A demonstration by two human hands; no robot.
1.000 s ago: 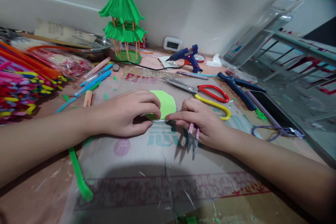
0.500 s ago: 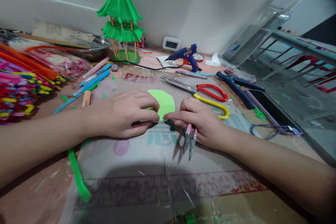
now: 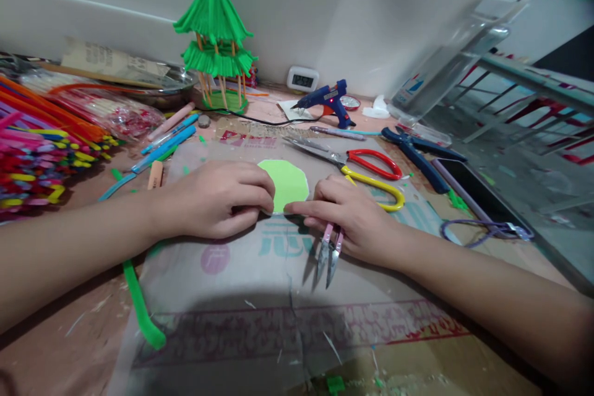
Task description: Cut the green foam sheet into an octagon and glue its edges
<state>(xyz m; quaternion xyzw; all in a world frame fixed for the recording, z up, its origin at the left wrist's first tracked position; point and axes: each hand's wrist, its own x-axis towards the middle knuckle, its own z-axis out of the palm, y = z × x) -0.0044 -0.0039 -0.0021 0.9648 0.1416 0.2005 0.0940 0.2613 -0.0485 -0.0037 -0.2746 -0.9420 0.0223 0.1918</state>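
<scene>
A light green paper octagon (image 3: 286,182) lies flat on a sheet of printed cardboard (image 3: 260,297) in the middle of the desk. My left hand (image 3: 218,198) rests curled on its left edge, fingertips pinching the near corner. My right hand (image 3: 355,213) touches the same near edge with its forefinger stretched out. The other fingers of that hand are closed around small pink-handled thread snips (image 3: 327,253), whose blades point toward me.
Red-and-yellow scissors (image 3: 366,170) lie just behind my right hand. A blue glue gun (image 3: 327,101), blue pliers (image 3: 420,151), a green pipe-cleaner pagoda (image 3: 214,37), a phone (image 3: 473,189) and piles of coloured pipe cleaners (image 3: 37,148) ring the cardboard. A green pipe cleaner (image 3: 139,306) lies at front left.
Both hands have slid slightly left with the green paper, which now shows more of its surface. The snips in my right hand have tilted a little.
</scene>
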